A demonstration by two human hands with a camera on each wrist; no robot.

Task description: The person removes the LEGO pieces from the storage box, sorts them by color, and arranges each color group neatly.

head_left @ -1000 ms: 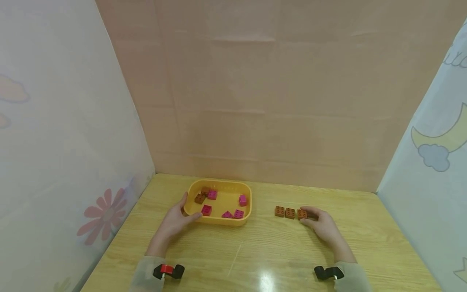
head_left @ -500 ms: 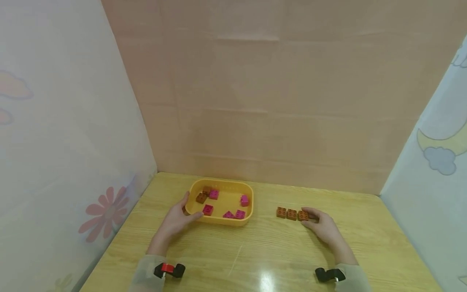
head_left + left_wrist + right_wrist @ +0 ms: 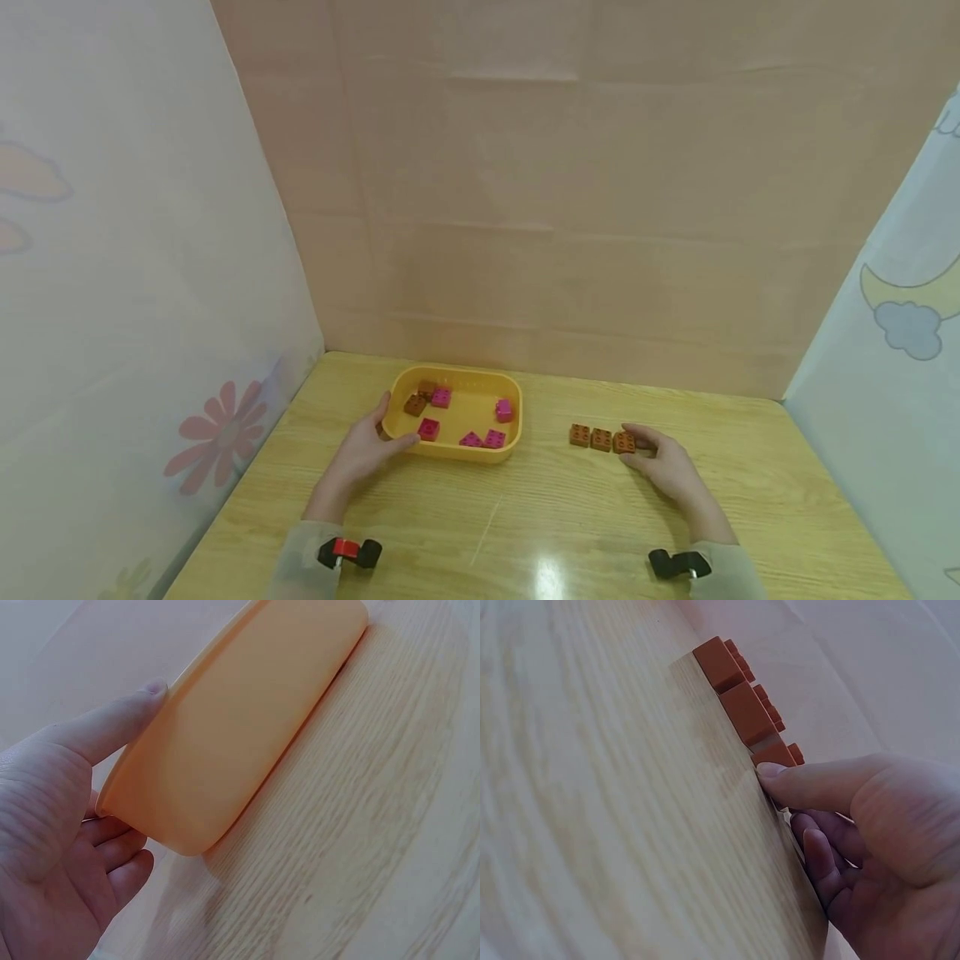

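Note:
My left hand (image 3: 367, 447) holds the left end of a yellow tray (image 3: 465, 453), its thumb on the near rim and its fingers around the end wall. Inside the tray lie several pink bricks (image 3: 495, 438) and some brown bricks (image 3: 415, 405). To the right, three orange-brown bricks stand studs up in a row on the table: a left brick (image 3: 579, 434), a middle brick (image 3: 602, 439) and a right brick (image 3: 624, 442). The right hand (image 3: 663, 467) pinches the right brick between thumb and fingers. In the right wrist view the thumb presses on that brick's near side.
The wooden table (image 3: 555, 508) meets a beige cloth wall (image 3: 525, 208) behind. Pale printed side walls stand left (image 3: 150, 250) and right (image 3: 877, 400). The row of bricks lies right of the tray with a gap of bare wood between.
The head view has shifted slightly. The right brick, in the right hand, now sits a little closer to the middle brick. The left hand keeps its hold on the tray.

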